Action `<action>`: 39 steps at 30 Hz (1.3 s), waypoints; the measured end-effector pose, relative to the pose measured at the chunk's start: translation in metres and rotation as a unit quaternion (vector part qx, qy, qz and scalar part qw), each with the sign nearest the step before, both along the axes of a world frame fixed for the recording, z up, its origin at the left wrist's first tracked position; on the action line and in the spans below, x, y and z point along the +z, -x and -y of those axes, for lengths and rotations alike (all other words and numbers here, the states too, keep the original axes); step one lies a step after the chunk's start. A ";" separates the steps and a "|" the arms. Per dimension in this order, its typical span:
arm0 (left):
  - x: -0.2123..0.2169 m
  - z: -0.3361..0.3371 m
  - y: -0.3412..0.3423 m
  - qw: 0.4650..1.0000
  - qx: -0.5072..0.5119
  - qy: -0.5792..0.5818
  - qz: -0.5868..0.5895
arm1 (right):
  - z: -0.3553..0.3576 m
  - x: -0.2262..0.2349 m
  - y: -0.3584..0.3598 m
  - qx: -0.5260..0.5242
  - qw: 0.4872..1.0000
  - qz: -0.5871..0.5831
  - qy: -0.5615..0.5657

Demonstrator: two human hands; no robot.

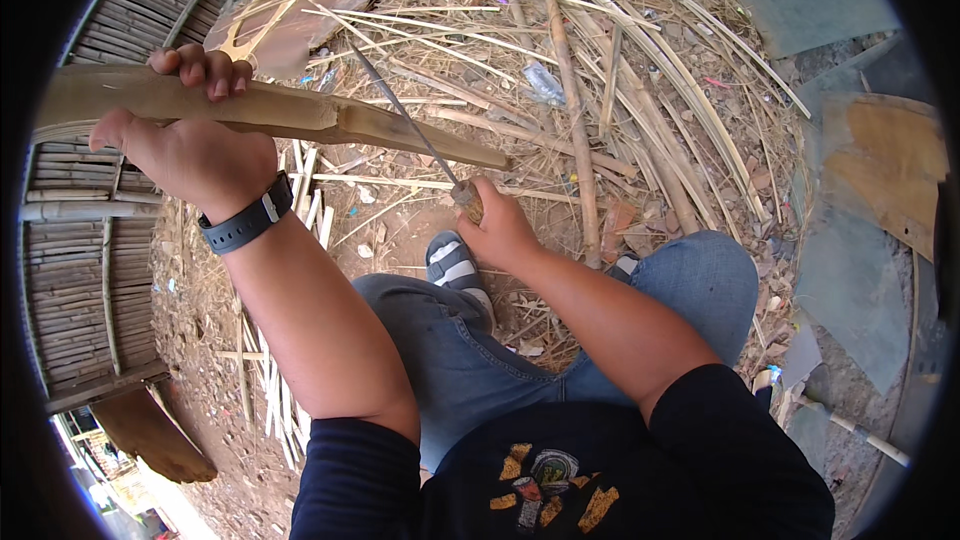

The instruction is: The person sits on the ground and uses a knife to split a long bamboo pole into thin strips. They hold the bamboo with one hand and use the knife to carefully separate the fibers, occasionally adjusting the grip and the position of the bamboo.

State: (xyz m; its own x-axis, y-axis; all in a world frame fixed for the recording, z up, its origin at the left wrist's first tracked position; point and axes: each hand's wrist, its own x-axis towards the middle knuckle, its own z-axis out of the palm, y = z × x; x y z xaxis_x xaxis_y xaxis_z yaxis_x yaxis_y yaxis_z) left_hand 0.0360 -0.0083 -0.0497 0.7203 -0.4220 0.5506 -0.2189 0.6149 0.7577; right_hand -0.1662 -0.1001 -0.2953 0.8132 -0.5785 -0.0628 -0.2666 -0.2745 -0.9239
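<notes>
My left hand (203,145), below a dark wrist strap, is wrapped round a thick length of split bamboo (285,106). The bamboo runs from the far left toward the middle, its narrow end in front of me. My right hand (500,222) is closed on the wooden handle of a long-bladed knife (410,120). The thin blade points up and to the left and passes over the bamboo near its node. From this angle I cannot tell whether the edge touches it.
Bamboo strips (660,50) and poles (575,130) litter the straw-covered ground ahead. A brown flat board (300,25) lies at the far left. A slatted bamboo wall (85,280) stands on the left, grey sheets (850,280) lie on the right. My sandalled foot (455,265) is below the knife.
</notes>
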 end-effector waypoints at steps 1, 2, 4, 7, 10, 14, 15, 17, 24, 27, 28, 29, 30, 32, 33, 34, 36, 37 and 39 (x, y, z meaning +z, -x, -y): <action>0.000 0.002 0.002 1.000 0.010 -0.001 0.005 | 0.002 -0.013 0.002 -0.012 1.000 -0.028 -0.007; 0.001 0.004 0.004 1.000 0.020 -0.002 0.009 | 0.006 -0.029 0.003 -0.029 0.997 -0.057 -0.038; 0.004 0.010 0.010 0.997 0.081 -0.006 -0.009 | 0.015 -0.052 0.000 -0.062 0.986 -0.118 -0.102; 0.004 0.004 0.004 0.996 0.084 -0.002 -0.021 | 0.026 -0.028 -0.004 -0.009 0.985 -0.096 -0.141; 0.001 0.006 0.004 0.998 0.056 0.000 -0.026 | 0.020 0.029 -0.010 0.037 0.979 0.032 -0.200; -0.002 0.002 0.001 1.000 -0.008 0.015 -0.002 | 0.022 0.039 -0.012 -0.006 0.999 -0.001 -0.045; -0.001 0.002 0.003 1.000 0.000 0.015 -0.005 | 0.027 0.026 -0.011 -0.015 0.999 -0.023 -0.017; 0.000 0.003 0.005 1.000 0.020 0.016 -0.012 | 0.034 0.015 -0.007 -0.022 0.998 -0.050 0.013; -0.002 0.000 -0.001 0.998 -0.045 0.031 -0.017 | 0.048 0.005 -0.008 -0.079 0.987 -0.003 -0.140; -0.001 -0.001 0.002 0.999 -0.037 0.031 -0.022 | 0.049 -0.014 -0.010 -0.127 0.980 -0.048 -0.144; -0.001 0.000 0.003 0.999 -0.026 0.030 -0.022 | 0.048 -0.020 -0.011 -0.138 0.975 -0.071 -0.160; 0.000 0.000 0.004 0.999 -0.016 0.029 -0.021 | 0.045 -0.026 -0.009 -0.145 0.962 -0.082 -0.218; -0.001 0.000 0.004 0.999 -0.011 0.025 -0.021 | 0.039 -0.023 -0.004 -0.150 0.946 -0.094 -0.273; 0.000 0.000 0.005 1.000 -0.001 0.018 -0.023 | 0.029 -0.027 -0.002 -0.153 0.920 -0.089 -0.349; 0.002 0.004 0.010 1.000 0.013 0.016 -0.023 | 0.025 -0.031 -0.003 -0.152 0.913 -0.071 -0.371; 0.004 0.009 0.017 0.999 0.026 0.015 -0.023 | 0.025 -0.035 -0.003 -0.152 0.906 -0.053 -0.392; 0.005 0.010 0.018 1.000 0.014 0.019 -0.021 | 0.030 -0.033 -0.007 -0.113 0.894 -0.041 -0.431; 0.004 0.008 0.015 0.999 -0.011 0.024 -0.018 | 0.032 -0.029 -0.009 -0.092 0.887 -0.035 -0.451; 0.002 0.004 0.012 0.999 -0.037 0.029 -0.013 | 0.028 -0.005 -0.010 -0.057 0.876 -0.022 -0.479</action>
State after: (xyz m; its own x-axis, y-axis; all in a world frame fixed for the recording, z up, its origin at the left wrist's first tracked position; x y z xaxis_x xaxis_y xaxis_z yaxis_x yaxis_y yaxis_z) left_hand 0.0244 -0.0127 -0.0475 0.7029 -0.4424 0.5570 -0.1519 0.6716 0.7251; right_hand -0.1557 -0.1280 -0.3002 0.7377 -0.3210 -0.5940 -0.2829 0.6519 -0.7036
